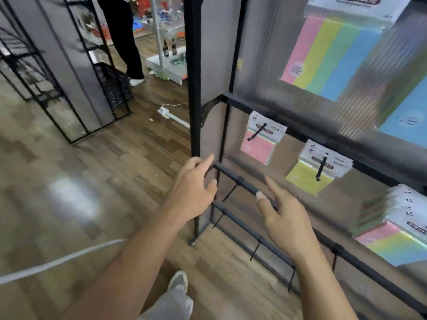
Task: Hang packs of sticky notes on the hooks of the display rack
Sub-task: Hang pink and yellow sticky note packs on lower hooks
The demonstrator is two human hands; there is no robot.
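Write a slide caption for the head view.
Empty left hand and right hand near a bare hook, below hung sticky-note packs.

2 empty hands, left hand [191, 188] and right hand [285, 218], at rack bar [233, 177], sticky-note packs [261, 137] hung

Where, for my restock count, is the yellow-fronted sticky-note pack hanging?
Head view, right of centre: the yellow-fronted pack hangs on a black hook, lower right of the pink-fronted pack, above the right hand.

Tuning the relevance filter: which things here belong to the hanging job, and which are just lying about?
Job: display rack, pink pack and yellow pack on hooks, empty hook, stacked packs at right, left hand and right hand, both empty.
Lying about: power strip on floor, black crate, two bottles, other person.
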